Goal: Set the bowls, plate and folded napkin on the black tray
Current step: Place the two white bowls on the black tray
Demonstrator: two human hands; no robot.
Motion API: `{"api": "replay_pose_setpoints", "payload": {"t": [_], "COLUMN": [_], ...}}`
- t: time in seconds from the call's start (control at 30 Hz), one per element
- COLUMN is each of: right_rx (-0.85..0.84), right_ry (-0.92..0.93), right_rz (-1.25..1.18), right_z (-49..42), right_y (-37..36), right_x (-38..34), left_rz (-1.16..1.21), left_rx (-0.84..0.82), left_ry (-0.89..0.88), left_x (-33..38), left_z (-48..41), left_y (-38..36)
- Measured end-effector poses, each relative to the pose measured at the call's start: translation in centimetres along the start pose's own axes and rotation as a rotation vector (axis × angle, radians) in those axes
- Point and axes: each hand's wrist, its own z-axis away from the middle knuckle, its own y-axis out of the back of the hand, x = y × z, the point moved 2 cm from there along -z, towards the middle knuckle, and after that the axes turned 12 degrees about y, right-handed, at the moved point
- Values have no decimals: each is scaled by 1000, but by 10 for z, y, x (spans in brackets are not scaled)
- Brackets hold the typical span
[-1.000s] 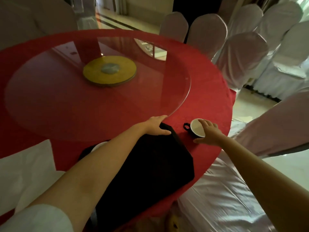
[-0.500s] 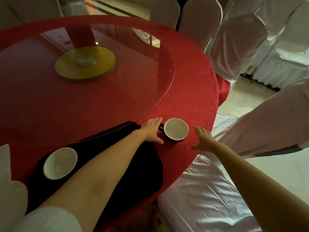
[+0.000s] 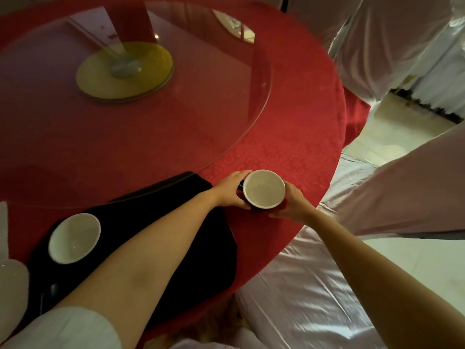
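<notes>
A black tray (image 3: 201, 253) lies at the near edge of the red table, partly under my left forearm. One white bowl (image 3: 74, 238) sits on the tray's left part. A second bowl (image 3: 264, 188), white inside and dark outside, is just past the tray's right corner, held from both sides. My left hand (image 3: 232, 188) grips its left side and my right hand (image 3: 293, 201) cups its right side. A white plate (image 3: 11, 293) shows at the left edge, off the tray. A strip of white napkin (image 3: 3, 230) lies above it.
A glass turntable (image 3: 261, 96) on a yellow hub (image 3: 124, 70) covers the middle of the red tablecloth (image 3: 302, 122). Chairs in white covers (image 3: 392, 46) stand close to the right and near side of the table.
My right hand has come in from the right and closed on the dark bowl. My left hand has shifted from the tray's corner onto the bowl's left side. The view tilted down.
</notes>
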Motion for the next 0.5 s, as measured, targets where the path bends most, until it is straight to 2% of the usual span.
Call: {"api": "replay_pose_setpoints", "payload": {"t": [0.23, 0.5], "right_rx": [6, -85], "right_ry": [-17, 85], "right_rz": [-337, -428], "right_z": [0, -12], "right_y": [-1, 11], "right_x": [0, -47], "left_rz": [113, 226], "left_rx": [48, 196], "left_ry": [-38, -27], "left_x": [2, -11], "left_z": [6, 43], "left_y": [-6, 17]}}
